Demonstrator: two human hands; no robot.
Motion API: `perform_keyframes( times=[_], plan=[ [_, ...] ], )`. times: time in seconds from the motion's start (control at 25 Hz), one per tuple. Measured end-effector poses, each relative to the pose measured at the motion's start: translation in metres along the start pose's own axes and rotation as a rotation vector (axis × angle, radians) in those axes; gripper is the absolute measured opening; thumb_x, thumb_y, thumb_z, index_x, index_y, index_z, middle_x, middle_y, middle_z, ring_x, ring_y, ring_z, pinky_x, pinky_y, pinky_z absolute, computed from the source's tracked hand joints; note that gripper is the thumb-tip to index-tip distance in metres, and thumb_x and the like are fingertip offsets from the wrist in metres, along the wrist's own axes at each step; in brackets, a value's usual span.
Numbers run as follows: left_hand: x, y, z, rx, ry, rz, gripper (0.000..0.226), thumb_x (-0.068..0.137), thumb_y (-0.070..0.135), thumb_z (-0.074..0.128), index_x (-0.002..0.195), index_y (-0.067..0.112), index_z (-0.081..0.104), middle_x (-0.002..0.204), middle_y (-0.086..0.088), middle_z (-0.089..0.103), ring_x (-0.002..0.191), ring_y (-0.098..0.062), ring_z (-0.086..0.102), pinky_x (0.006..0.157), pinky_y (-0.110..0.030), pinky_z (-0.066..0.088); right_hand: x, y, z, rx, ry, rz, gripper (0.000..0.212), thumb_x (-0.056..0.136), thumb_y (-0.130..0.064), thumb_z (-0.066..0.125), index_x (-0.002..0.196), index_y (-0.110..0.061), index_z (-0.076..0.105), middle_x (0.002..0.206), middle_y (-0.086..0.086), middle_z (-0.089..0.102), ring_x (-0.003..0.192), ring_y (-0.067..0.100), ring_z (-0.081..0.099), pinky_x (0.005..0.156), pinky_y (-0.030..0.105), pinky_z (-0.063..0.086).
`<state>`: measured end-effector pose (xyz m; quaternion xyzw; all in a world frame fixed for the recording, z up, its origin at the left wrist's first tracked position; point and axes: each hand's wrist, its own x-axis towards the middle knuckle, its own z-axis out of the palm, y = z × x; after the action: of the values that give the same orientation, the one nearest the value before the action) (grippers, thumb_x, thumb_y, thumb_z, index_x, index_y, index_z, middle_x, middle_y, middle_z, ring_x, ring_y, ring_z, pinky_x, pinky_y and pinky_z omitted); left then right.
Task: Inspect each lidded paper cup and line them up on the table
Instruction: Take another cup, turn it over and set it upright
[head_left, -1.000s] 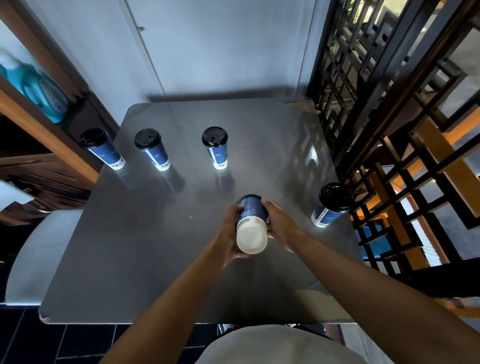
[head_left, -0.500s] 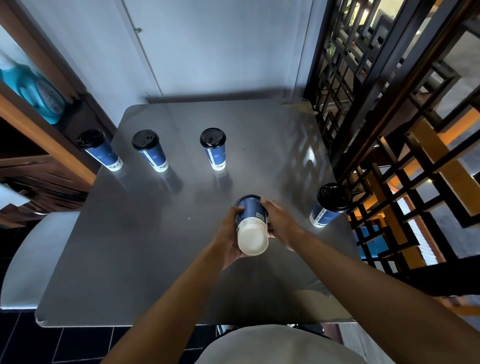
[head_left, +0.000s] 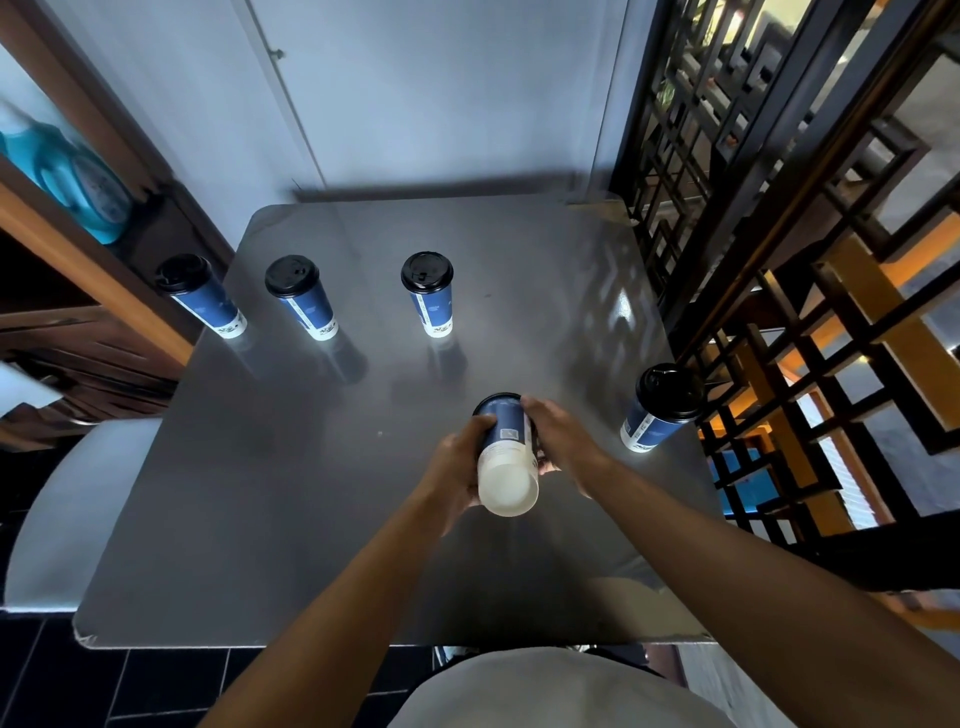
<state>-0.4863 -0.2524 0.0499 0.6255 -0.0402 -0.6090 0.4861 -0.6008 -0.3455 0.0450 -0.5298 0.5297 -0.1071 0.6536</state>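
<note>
Both my left grip (head_left: 457, 470) and right grip (head_left: 558, 439) are clamped on the tipped cup (head_left: 506, 457), its white base toward me, above the worktop (head_left: 260, 493) near its right edge; four cups stand upright.

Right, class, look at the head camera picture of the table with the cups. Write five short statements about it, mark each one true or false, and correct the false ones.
1. Both hands hold one cup. True: the left hand and right hand grip the held cup.
2. The held cup stands upright. False: it is tipped, its white base facing the camera.
3. Three lidded cups stand in a row at the far left of the table. True: left cup, middle cup, right cup.
4. The cup by the table's right edge has no lid. False: it has a black lid.
5. The cups are red. False: they are blue.
</note>
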Motion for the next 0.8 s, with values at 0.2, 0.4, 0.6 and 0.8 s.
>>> perform_keyframes(
  times=[0.2,0.4,0.6,0.8],
  plan=[
    [-0.005,0.0,0.001,-0.104,-0.048,-0.055,0.049,0.096,0.039,0.04,0.116,0.002,0.064,0.081,-0.014,0.071,0.057,-0.024,0.069,0.054,-0.027,0.059,0.0,0.006,0.002,0.078,-0.028,0.043,0.041,0.101,-0.044,0.04,0.116,-0.011,0.059,0.099,0.015,0.065,0.081,0.028,0.061,0.073,0.041,0.054],
    [-0.002,0.001,-0.007,0.093,-0.014,-0.148,0.069,0.077,0.079,0.052,0.102,0.019,0.074,0.082,-0.004,0.078,0.072,-0.02,0.075,0.082,-0.036,0.056,0.0,0.003,0.002,0.045,-0.011,-0.005,0.034,0.1,-0.044,0.041,0.103,-0.017,0.061,0.091,0.013,0.062,0.076,0.028,0.059,0.068,0.041,0.052],
    [0.004,0.001,-0.007,0.067,-0.042,-0.146,0.086,0.066,0.063,0.072,0.133,0.01,0.063,0.116,-0.017,0.075,0.099,-0.035,0.075,0.098,-0.05,0.056,0.006,0.002,0.001,0.024,0.03,-0.03,0.033,0.098,-0.044,0.045,0.102,-0.017,0.063,0.102,0.019,0.068,0.079,0.03,0.064,0.074,0.051,0.058],
    [-0.006,0.007,0.001,-0.065,-0.039,-0.108,0.047,0.096,0.036,0.039,0.121,0.001,0.058,0.08,-0.017,0.071,0.054,-0.028,0.069,0.05,-0.029,0.059,0.011,0.007,0.003,0.027,0.03,-0.017,0.032,0.098,-0.044,0.046,0.103,-0.016,0.062,0.103,0.016,0.066,0.081,0.03,0.063,0.084,0.06,0.057]
  ],
)
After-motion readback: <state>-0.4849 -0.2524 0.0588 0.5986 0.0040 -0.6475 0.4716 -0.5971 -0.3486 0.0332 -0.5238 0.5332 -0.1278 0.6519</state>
